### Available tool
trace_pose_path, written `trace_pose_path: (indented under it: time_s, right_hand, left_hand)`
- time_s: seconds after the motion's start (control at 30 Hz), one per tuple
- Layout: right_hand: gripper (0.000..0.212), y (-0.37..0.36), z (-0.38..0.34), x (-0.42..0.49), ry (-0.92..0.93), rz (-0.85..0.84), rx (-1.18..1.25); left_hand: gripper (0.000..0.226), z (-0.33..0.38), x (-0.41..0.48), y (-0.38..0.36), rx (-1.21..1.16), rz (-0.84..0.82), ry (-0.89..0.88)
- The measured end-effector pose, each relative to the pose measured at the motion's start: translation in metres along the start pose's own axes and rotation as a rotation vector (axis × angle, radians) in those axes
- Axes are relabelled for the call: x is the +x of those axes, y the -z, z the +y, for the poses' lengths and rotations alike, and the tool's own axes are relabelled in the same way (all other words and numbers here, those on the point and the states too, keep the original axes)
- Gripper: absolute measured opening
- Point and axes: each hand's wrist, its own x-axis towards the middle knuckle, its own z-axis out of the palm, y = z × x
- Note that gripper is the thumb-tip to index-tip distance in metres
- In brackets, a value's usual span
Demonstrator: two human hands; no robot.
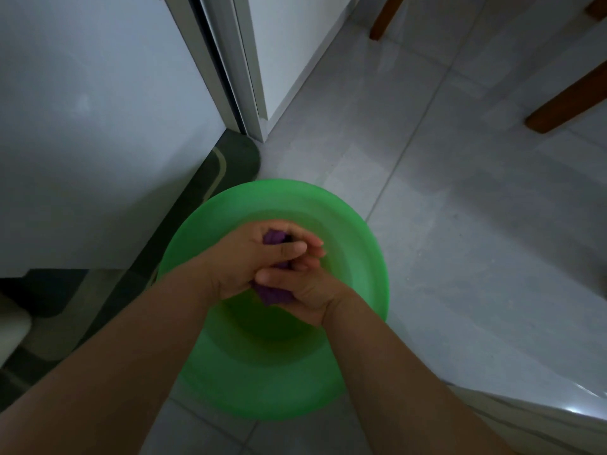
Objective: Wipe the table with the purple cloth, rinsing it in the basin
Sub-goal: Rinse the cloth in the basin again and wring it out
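A green plastic basin (354, 231) stands on the tiled floor below me. Over its middle, both my hands squeeze the bunched purple cloth (274, 295). My left hand (243, 257) wraps the upper part of the cloth, fingers curled round it. My right hand (308, 290) grips the lower part, its fingers overlapping the left hand's. Only small purple patches show between the fingers and below the palms. The basin's inside is largely hidden by my hands and forearms.
A white wall or cabinet side (98, 126) rises at left, with a door frame (230, 77) behind. A dark green mat (203, 178) lies beside the basin. Wooden chair legs (565, 103) stand at right. A white glossy edge (542, 412) is at lower right.
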Motion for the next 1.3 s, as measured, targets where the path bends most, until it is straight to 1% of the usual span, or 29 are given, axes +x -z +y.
trace_pose_path:
  time_s: [0.07, 0.1, 0.17, 0.23, 0.3, 0.33, 0.37, 0.4, 0.43, 0.47, 0.53, 0.57, 0.6, 0.63, 0.67, 0.7, 0.8, 0.83, 0.9, 0.97, 1.03, 1.07, 1.17, 1.2, 1.23, 1.3]
  right_hand:
    - [0.041, -0.003, 0.000, -0.001, -0.041, 0.026, -0.218]
    - [0.040, -0.004, 0.002, -0.001, -0.064, 0.061, -0.290]
    - [0.031, -0.005, 0.007, -0.001, -0.109, 0.125, -0.396]
    - [0.017, -0.005, 0.013, -0.001, -0.151, 0.159, -0.500]
    - [0.024, -0.005, 0.019, -0.002, -0.164, 0.198, -0.576]
    - [0.023, -0.006, 0.021, -0.002, -0.161, 0.226, -0.645]
    - [0.015, -0.009, 0.022, -0.003, -0.149, 0.239, -0.733]
    - [0.015, -0.009, 0.023, -0.003, -0.142, 0.251, -0.832]
    - [0.024, -0.006, 0.027, 0.000, -0.141, 0.290, -0.911]
    - [0.028, -0.005, 0.031, 0.000, -0.082, 0.299, -1.011]
    - [0.021, -0.011, 0.037, 0.007, 0.117, 0.192, -1.360]
    - [0.019, -0.014, 0.041, 0.008, 0.157, 0.156, -1.496]
    - [0.023, -0.012, 0.044, 0.011, 0.204, 0.170, -1.589]
    - [0.029, -0.009, 0.048, 0.014, 0.221, 0.205, -1.620]
    - [0.033, -0.004, 0.055, 0.017, 0.293, 0.250, -1.648]
    - [0.034, -0.002, 0.058, 0.016, 0.312, 0.277, -1.661]
    - [0.039, -0.003, 0.053, 0.011, 0.190, 0.144, -1.625]
    - [0.041, -0.002, 0.050, 0.012, 0.128, 0.154, -1.617]
    - [0.038, -0.002, 0.045, 0.012, 0.114, 0.196, -1.649]
    - [0.041, -0.006, 0.046, 0.009, 0.108, 0.169, -1.623]
    - [0.039, -0.005, 0.050, 0.012, 0.161, 0.248, -1.599]
    - [0.036, -0.006, 0.047, 0.011, 0.169, 0.254, -1.640]
    - [0.024, -0.010, 0.039, 0.010, 0.151, 0.174, -1.694]
    - [0.026, -0.008, 0.038, 0.011, 0.195, 0.176, -1.713]
    - [0.031, -0.008, 0.036, 0.010, 0.184, 0.180, -1.681]
    - [0.037, -0.014, 0.030, 0.003, 0.104, 0.182, -1.625]
  left_hand:
    - [0.014, 0.000, -0.002, 0.001, 0.081, 0.041, 0.060]
    - [0.018, -0.002, -0.002, 0.000, 0.129, 0.080, 0.104]
    - [0.039, -0.008, 0.001, -0.006, 0.225, 0.196, 0.196]
    - [0.053, -0.016, 0.006, -0.012, 0.273, 0.368, 0.285]
    - [0.057, -0.025, 0.009, -0.015, 0.305, 0.508, 0.340]
    - [0.059, -0.029, 0.010, -0.016, 0.312, 0.550, 0.348]
    - [0.059, -0.032, 0.011, -0.017, 0.310, 0.582, 0.351]
    - [0.059, -0.034, 0.012, -0.017, 0.301, 0.604, 0.353]
    - [0.059, -0.036, 0.012, -0.017, 0.293, 0.619, 0.352]
    - [0.058, -0.036, 0.012, -0.017, 0.290, 0.628, 0.345]
    - [0.058, -0.035, 0.012, -0.017, 0.293, 0.631, 0.317]
    - [0.058, -0.035, 0.012, -0.017, 0.305, 0.627, 0.298]
    - [0.058, -0.034, 0.012, -0.018, 0.323, 0.622, 0.280]
    - [0.057, -0.034, 0.012, -0.019, 0.336, 0.618, 0.270]
    - [0.057, -0.034, 0.012, -0.020, 0.340, 0.617, 0.263]
    - [0.057, -0.035, 0.012, -0.020, 0.338, 0.615, 0.258]
    - [0.055, -0.036, 0.012, -0.022, 0.327, 0.610, 0.253]
    - [0.054, -0.037, 0.012, -0.022, 0.322, 0.608, 0.247]
    - [0.054, -0.037, 0.012, -0.022, 0.329, 0.601, 0.223]
    - [0.054, -0.038, 0.013, -0.021, 0.344, 0.596, 0.193]
    - [0.054, -0.038, 0.014, -0.020, 0.342, 0.607, 0.175]
    - [0.054, -0.038, 0.015, -0.020, 0.329, 0.619, 0.172]
    - [0.055, -0.037, 0.017, -0.019, 0.306, 0.657, 0.156]
    - [0.055, -0.036, 0.016, -0.019, 0.306, 0.660, 0.150]
    - [0.054, -0.035, 0.015, -0.020, 0.301, 0.658, 0.145]
    - [0.054, -0.031, 0.010, -0.022, 0.279, 0.669, 0.145]
